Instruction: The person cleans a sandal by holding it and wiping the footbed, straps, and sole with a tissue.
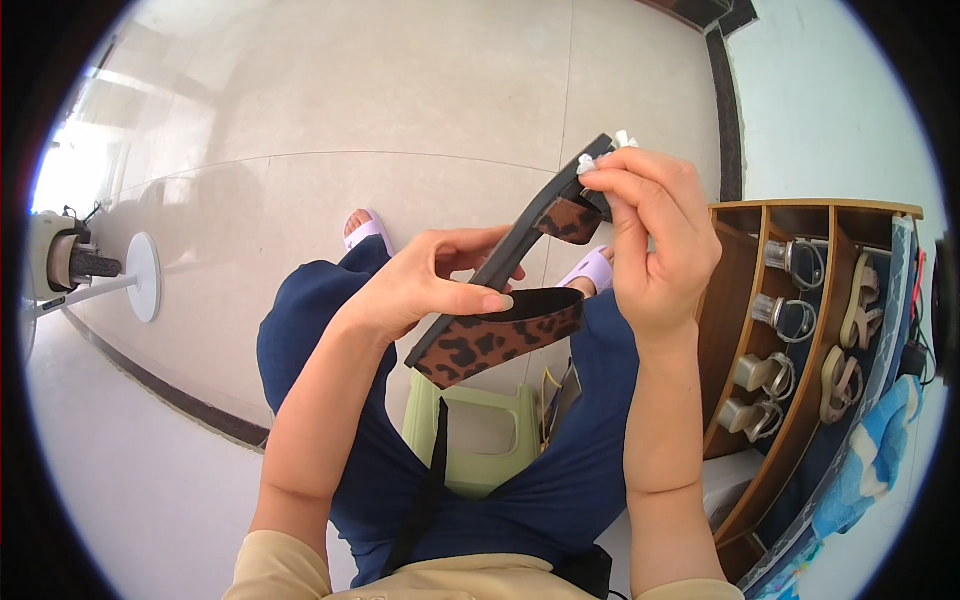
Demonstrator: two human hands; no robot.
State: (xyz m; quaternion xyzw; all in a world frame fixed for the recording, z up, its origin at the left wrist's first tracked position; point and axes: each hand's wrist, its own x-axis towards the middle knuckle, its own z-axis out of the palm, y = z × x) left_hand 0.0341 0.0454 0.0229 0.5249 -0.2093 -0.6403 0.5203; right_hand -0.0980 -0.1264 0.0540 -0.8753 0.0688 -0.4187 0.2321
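Note:
My left hand [427,285] grips a leopard-print sandal [499,341] by the middle of its dark sole, thumb on the near face and fingers behind. The sandal is tilted, one end up to the right. A broad leopard-print band stands off its lower part, and a smaller leopard-print piece off its upper part. Between the fingertips of my right hand [664,225] is a crumpled white tissue [586,164], held against the sandal's upper end. The right fingers partly hide that end.
Below the sandal, a light green plastic stool [480,476] stands between my knees. To the right, a wooden shoe rack [765,300] holds several sandals, with a blue-and-white cloth [870,457] beside it. A white round base on a pole [144,277] is at the left on the tiled floor [450,82].

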